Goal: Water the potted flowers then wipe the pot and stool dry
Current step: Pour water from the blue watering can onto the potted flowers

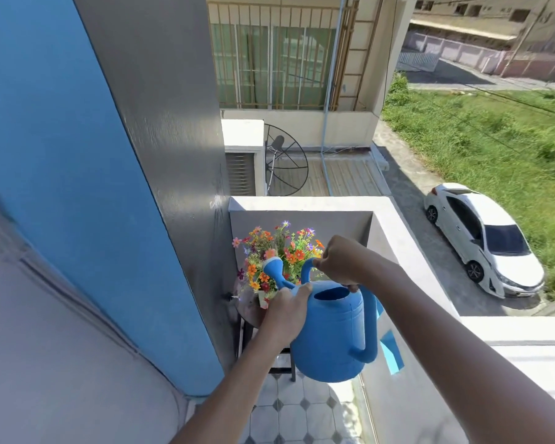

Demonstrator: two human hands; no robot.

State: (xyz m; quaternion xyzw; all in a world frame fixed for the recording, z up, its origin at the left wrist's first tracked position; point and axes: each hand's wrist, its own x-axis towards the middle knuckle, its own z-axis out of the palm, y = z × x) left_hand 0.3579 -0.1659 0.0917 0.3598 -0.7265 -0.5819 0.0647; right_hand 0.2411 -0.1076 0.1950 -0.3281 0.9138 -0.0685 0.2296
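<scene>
We hold a blue plastic watering can [330,334] in front of us with both hands, over a narrow balcony. Our right hand [342,261] is closed around the top of the can's arched handle, fingers curled over it. Our left hand [285,312] is wrapped against the side of the can's body near the base of the spout, thumb lying along the rim of the filling opening. The spout runs up and to the left, and its rose head [272,267], blue with a pale face, sits right among the blooms.

The potted flowers [276,254], a mixed bunch of orange, red, pink and purple blossoms with green leaves, stand just beyond the can, in the corner where the grey wall [173,155] meets the balcony parapet [391,225]. The pot itself is mostly hidden behind our left hand and the spout. It stands on a round-topped stool [247,309] with dark legs, of which we see only the left edge and a leg below. The stool stands on a tiled floor [298,411] of pale tiles with small dark diamonds. Far below on the right a white car [484,238] is parked beside grass.
</scene>
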